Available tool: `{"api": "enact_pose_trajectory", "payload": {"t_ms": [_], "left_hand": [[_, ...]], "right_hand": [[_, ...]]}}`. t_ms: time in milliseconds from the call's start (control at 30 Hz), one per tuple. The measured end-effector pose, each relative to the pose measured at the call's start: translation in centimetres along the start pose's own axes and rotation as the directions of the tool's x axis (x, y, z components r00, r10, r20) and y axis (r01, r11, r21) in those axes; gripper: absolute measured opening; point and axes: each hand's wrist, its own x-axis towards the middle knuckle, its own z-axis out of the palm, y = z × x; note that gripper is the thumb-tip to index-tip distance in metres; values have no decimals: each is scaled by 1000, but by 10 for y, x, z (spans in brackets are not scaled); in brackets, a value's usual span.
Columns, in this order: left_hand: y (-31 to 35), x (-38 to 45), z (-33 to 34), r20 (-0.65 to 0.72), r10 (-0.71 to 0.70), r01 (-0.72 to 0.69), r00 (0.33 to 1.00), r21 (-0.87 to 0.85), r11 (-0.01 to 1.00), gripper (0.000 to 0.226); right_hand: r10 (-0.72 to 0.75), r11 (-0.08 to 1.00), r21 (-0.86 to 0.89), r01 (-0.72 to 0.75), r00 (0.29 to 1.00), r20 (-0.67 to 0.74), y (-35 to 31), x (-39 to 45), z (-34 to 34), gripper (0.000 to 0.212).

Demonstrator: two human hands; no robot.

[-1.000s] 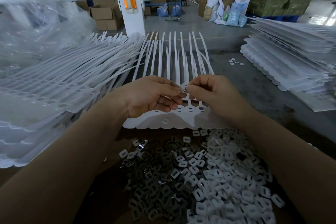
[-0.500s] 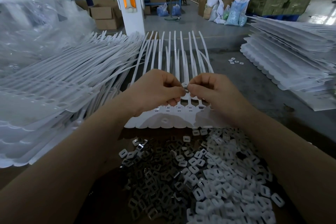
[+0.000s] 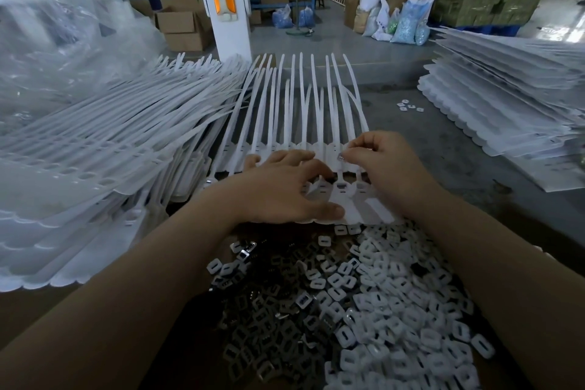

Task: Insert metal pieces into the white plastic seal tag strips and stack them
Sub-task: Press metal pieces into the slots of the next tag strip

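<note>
A sheet of white seal tag strips (image 3: 304,111) lies straight ahead, tails pointing away. My left hand (image 3: 285,190) lies spread on the sheet's near tag heads, fingers straight, thumb on the front edge. My right hand (image 3: 386,168) hovers just above the heads at the sheet's right and pinches a small metal piece (image 3: 341,157) between thumb and forefinger. Directly below the hands lies a heap of dark metal pieces (image 3: 262,320) mixed with white plastic caps (image 3: 405,310).
A big stack of strip sheets (image 3: 95,149) fans out on the left under clear plastic film (image 3: 57,51). Another stack (image 3: 506,98) sits on the right. A few loose caps (image 3: 408,106) lie on the grey surface. A white post (image 3: 224,0) stands behind.
The two hands, which pinched the metal piece together, have parted. My left hand dropped flat onto the tag heads; my right hand kept the piece and shifted slightly right.
</note>
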Motion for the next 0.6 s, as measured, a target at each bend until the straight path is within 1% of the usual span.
{"api": "enact_pose_trajectory", "payload": {"t_ms": [133, 300, 467, 533, 600], "left_hand": [[-3, -1, -4, 48, -31, 30, 998, 17, 999, 82], [-2, 1, -5, 71, -62, 61, 996, 20, 998, 77], [-4, 1, -9, 86, -90, 85, 992, 63, 994, 77], [-6, 0, -11, 90, -99, 93, 991, 64, 994, 77], [-8, -2, -10, 96, -89, 84, 991, 48, 995, 77]], "right_hand": [[66, 991, -116, -60, 997, 46, -3, 0, -4, 16], [156, 962, -236, -136, 985, 68, -3, 3, -5, 14], [187, 960, -222, -168, 980, 65, 2, 7, -9, 18], [183, 959, -233, -160, 979, 84, 3, 7, -11, 23], [182, 957, -246, -151, 977, 109, 2, 7, -12, 21]]}}
